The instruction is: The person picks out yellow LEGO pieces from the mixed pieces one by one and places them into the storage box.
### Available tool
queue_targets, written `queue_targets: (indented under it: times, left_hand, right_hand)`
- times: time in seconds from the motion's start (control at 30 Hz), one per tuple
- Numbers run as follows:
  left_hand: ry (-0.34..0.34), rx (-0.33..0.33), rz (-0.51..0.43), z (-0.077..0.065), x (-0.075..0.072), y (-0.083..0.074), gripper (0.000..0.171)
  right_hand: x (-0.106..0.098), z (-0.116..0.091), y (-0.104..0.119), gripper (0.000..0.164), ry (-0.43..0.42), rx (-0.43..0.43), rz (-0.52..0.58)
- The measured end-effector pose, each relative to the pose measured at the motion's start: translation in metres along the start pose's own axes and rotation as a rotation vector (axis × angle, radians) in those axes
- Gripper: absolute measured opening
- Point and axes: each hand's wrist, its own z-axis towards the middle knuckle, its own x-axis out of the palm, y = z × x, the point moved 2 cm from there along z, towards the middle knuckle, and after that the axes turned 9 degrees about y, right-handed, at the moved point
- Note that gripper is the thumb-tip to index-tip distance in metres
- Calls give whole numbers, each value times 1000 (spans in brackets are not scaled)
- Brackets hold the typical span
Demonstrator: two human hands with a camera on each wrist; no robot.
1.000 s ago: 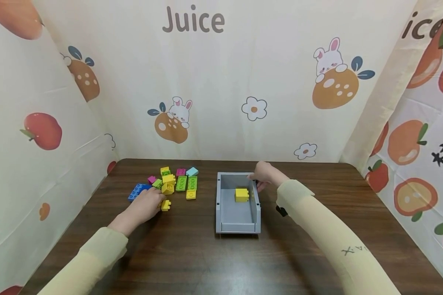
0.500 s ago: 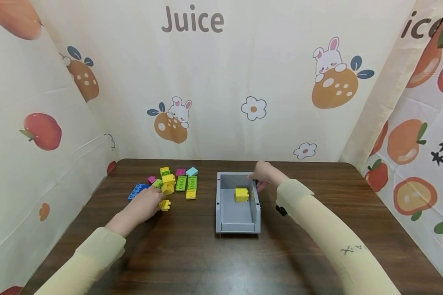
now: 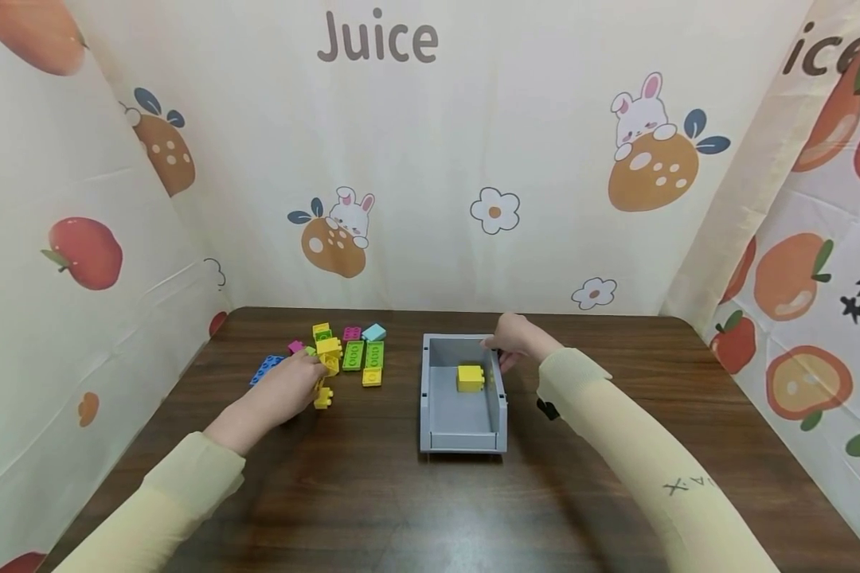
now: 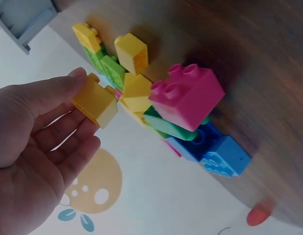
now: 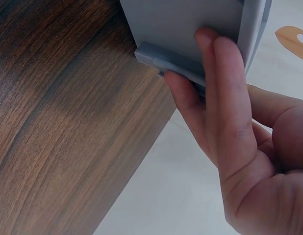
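Note:
My left hand [image 3: 287, 388] is at the brick pile on the left of the table. In the left wrist view its thumb and fingers pinch a small yellow toy brick [image 4: 95, 100], held up off the table. Just beyond the fingertips, another yellow brick [image 3: 322, 399] lies on the table. My right hand [image 3: 517, 337] grips the right wall of a grey bin [image 3: 463, 442] near its back corner, thumb over the rim. Seen from the right wrist, its fingers [image 5: 233, 98] lie straight along the bin's outer side. One yellow brick [image 3: 469, 379] sits inside the bin.
Around the left hand lie a pink brick [image 4: 190, 95], blue bricks [image 4: 227, 155] and several yellow ones. Two flat green bricks [image 3: 353, 356] and a light blue brick [image 3: 374, 333] lie further right. A printed curtain [image 3: 416, 159] hangs behind the table.
My left hand has risen slightly from the pile with the yellow brick between its fingers. The right hand and the bin have stayed in place.

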Motion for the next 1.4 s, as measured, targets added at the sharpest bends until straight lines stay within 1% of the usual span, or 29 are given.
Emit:
queue_targets:
  times: [0.2, 0.3, 0.53, 0.73, 0.83, 1.0, 1.23, 1.4]
  left_hand:
    - [16, -2, -11, 0, -8, -4, 30]
    - [7, 6, -2, 1, -16, -8, 31]
    - [-24, 43, 66, 5, -35, -16, 35]
    - [-42, 76, 48, 9, -47, -26, 31]
    - [-46, 78, 22, 11, -52, -32, 32]
    - [-75, 92, 31, 17, -62, -43, 31]
    - [-110, 148, 64, 26, -79, -63, 34]
    - [-121, 198, 61, 33, -90, -78, 32]
  right_hand:
    - [0, 2, -1, 30, 7, -3, 5]
    - [0, 4, -1, 29, 9, 8, 16]
    - [-2, 4, -1, 31, 12, 14, 13]
    - [-2, 3, -1, 30, 13, 9, 5]
    - [-1, 2, 0, 29, 11, 17, 10]
    - [-1, 3, 1, 29, 12, 24, 9]
    - [-2, 2, 1, 30, 26, 11, -3]
    - [-2, 3, 1, 31, 29, 9, -9]
